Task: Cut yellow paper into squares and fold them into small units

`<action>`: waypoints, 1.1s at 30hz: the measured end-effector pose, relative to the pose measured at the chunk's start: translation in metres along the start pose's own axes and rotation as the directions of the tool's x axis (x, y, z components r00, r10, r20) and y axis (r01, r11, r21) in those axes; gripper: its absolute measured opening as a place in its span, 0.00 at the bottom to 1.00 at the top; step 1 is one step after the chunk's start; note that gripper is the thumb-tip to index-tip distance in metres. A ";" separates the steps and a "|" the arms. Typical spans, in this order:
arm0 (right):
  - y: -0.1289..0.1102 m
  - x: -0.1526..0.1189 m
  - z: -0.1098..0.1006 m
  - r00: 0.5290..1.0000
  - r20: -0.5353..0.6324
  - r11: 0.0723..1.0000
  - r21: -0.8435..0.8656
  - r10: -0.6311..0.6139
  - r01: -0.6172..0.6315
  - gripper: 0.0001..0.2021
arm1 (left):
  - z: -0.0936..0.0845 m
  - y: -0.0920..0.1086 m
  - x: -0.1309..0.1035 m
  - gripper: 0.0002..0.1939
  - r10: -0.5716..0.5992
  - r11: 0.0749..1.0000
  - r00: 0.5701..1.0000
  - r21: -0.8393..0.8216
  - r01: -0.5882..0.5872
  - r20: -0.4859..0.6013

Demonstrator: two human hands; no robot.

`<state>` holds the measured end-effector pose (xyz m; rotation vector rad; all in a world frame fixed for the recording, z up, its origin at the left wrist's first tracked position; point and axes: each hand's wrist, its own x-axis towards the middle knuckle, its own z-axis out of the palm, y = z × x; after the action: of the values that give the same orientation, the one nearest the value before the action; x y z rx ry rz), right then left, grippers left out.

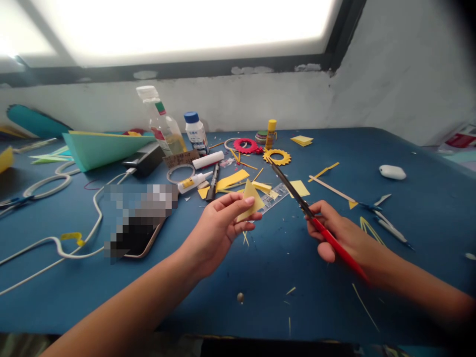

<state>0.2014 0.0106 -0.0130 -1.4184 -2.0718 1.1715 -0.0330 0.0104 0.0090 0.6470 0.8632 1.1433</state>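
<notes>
2 bare hands out over the blue counter point(282, 263), and both are busy! Left hand point(219, 228) first: thumb and fingers pinched together on a small triangle of yellow paper point(250, 203), its tip pointing up, held clear near the middle of the scene. Over to the right hand point(344, 238), curled round the red handles of the scissors point(320, 229), dark blades slanting forward and left, well apart from that paper.

Now the surface, and it's a crowd! Beyond the left hand lie a clear ruler point(275, 194), a black marker point(213, 183) and a white glue tube point(193, 182). Further back, 2 toothed rings, a red ring point(238, 145) and a yellow ring point(286, 157), with a yellow glue stick point(271, 134) standing just behind. 2 bottles at the far left: a clear bottle point(169, 130) and a white bottle point(196, 136) capped in blue. A phone point(137, 240), partly pixelated, lies left of the left hand; a white case point(392, 172) sits far right. And the room: grey-white wall point(401, 74) behind, bright window point(186, 29) glaring above the counter!
</notes>
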 end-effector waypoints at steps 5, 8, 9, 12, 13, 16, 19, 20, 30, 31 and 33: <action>-0.006 0.000 0.005 1.000 -0.007 0.996 -0.092 -0.018 0.017 0.16 | 0.002 -0.001 -0.004 0.08 0.050 0.988 0.998 0.144 -0.057 0.048; -0.011 -0.002 0.008 0.999 0.028 0.993 -0.108 -0.037 0.039 0.16 | 0.003 -0.002 -0.005 0.09 0.088 0.981 0.995 0.172 -0.093 0.041; -0.012 -0.003 0.009 0.999 0.031 0.993 -0.108 -0.044 0.047 0.16 | 0.003 -0.002 -0.005 0.09 0.093 0.981 0.995 0.168 -0.097 0.032; -0.013 -0.004 0.010 0.998 0.029 0.992 -0.117 -0.049 0.052 0.17 | 0.003 -0.003 -0.005 0.09 0.097 0.979 0.995 0.177 -0.101 0.031; -0.013 -0.004 0.010 0.999 0.024 0.991 -0.126 -0.044 0.047 0.18 | 0.003 -0.003 -0.005 0.09 0.104 0.976 0.994 0.188 -0.109 0.039; -0.013 -0.005 0.011 0.999 0.019 0.990 -0.139 -0.030 0.032 0.18 | 0.004 -0.004 -0.005 0.09 0.182 0.960 0.980 0.201 -0.194 0.075; -0.013 -0.004 0.011 0.999 0.024 0.992 -0.115 -0.039 0.042 0.17 | 0.004 -0.005 -0.007 0.10 0.293 0.928 0.952 0.214 -0.306 0.091; -0.013 -0.004 0.011 0.999 0.024 0.993 -0.106 -0.043 0.045 0.17 | 0.004 -0.005 -0.008 0.09 0.307 0.916 0.947 0.239 -0.321 0.095; -0.017 -0.007 0.012 0.997 0.082 0.999 -0.047 -0.011 0.015 0.17 | 0.006 -0.006 -0.017 0.16 0.449 0.800 0.892 0.419 -0.429 0.054; -0.018 -0.007 0.012 0.996 0.090 0.999 -0.040 -0.008 0.012 0.16 | 0.006 -0.007 -0.017 0.17 0.479 0.781 0.876 0.429 -0.454 0.057; -0.020 -0.008 0.013 0.994 0.106 1.000 -0.030 -0.004 0.007 0.15 | 0.005 -0.008 -0.018 0.16 0.519 0.748 0.852 0.448 -0.489 0.064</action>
<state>0.1844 -0.0051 -0.0035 -1.3914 -2.1724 1.2429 -0.0280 -0.0089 0.0093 1.2984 1.0571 1.4679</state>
